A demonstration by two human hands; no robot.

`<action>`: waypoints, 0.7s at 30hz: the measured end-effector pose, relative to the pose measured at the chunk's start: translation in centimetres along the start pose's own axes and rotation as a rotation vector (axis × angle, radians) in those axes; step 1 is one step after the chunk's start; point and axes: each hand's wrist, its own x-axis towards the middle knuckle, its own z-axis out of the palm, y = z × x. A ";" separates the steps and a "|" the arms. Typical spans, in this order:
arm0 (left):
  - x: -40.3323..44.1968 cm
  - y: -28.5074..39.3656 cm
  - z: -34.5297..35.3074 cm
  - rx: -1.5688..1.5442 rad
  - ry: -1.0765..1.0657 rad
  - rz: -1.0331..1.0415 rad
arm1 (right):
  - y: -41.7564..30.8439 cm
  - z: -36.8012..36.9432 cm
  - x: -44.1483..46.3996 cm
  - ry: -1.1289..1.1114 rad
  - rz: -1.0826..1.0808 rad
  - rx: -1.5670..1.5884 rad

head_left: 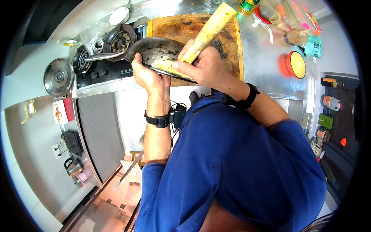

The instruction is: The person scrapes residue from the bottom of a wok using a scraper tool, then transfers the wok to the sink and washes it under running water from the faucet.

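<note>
The right hand (210,67) is closed around a yellow handle (211,31), thumb laid along it, and the handle slants up and away to the right. The left hand (151,79) grips the near left edge of a dark, worn pan (154,48), which is held tilted over the front of a wooden board (170,27); whether handle and pan are joined is hidden behind the right hand. A dark clump (219,47) lies on the board, just beyond that hand. The board rests on a metal bench (266,69), with a gas stove (89,81) to its left, a round lid (58,77) past that, and a yellow-lined bowl (298,65) well to the right.
</note>
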 end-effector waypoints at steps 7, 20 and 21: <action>0.0 -0.3 0.4 0.005 0.020 0.007 | -0.1 -1.2 0.6 -0.032 0.010 -0.044; 0.0 -0.3 0.6 0.025 0.044 0.036 | -0.2 -1.0 0.8 0.029 -0.015 -0.117; 0.1 -0.4 0.5 0.002 0.027 0.034 | 0.0 -0.9 0.7 0.032 -0.100 -0.127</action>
